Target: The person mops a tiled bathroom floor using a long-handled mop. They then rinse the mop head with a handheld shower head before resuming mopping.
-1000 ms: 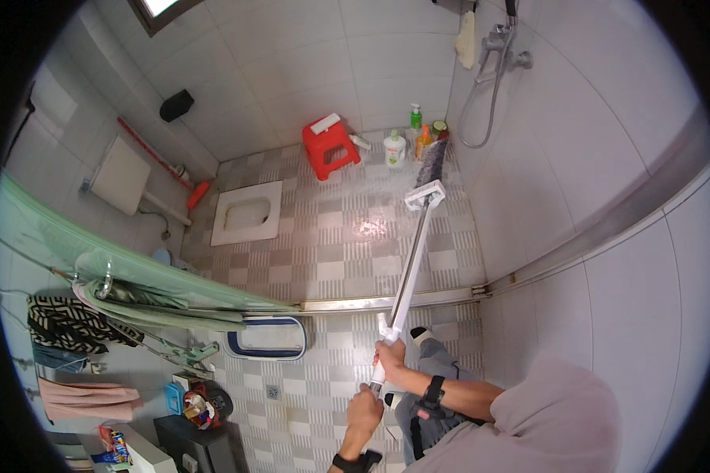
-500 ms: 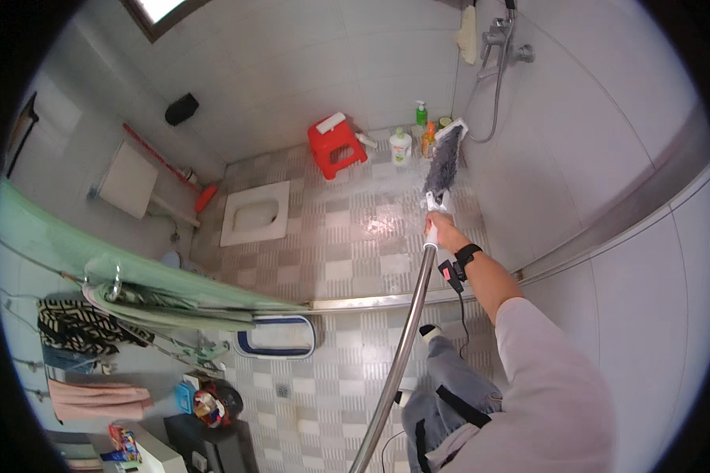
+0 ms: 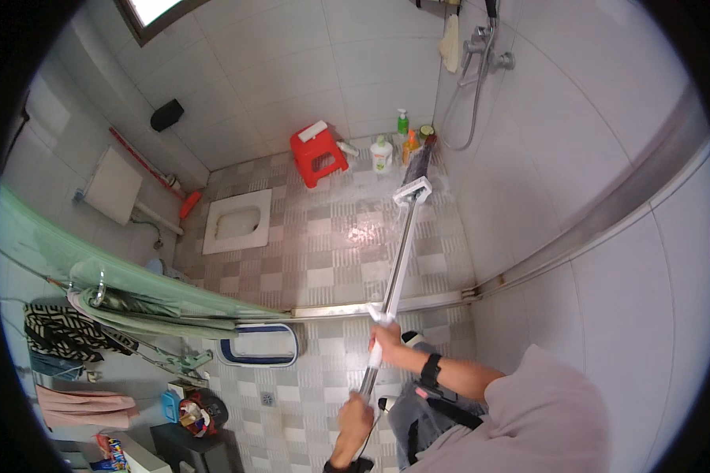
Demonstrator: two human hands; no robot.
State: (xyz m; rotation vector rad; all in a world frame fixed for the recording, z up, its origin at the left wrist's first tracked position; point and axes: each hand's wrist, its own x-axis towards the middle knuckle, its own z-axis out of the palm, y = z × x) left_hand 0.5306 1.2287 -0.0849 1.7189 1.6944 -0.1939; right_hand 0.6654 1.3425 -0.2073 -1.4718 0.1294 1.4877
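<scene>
Grey-checked bathroom floor [image 3: 315, 272] before me, right hand [image 3: 389, 344] wrapped tight round the mop [image 3: 400, 264] pole, left hand [image 3: 355, 419] closed round it lower down, mop stretching across the doorsill [image 3: 331, 309] toward bottles [image 3: 381, 158].

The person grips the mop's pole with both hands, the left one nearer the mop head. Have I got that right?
Not quite: the head view shows the right hand nearer the mop head. The left hand is farther from it. Both do grip the pole.
</scene>
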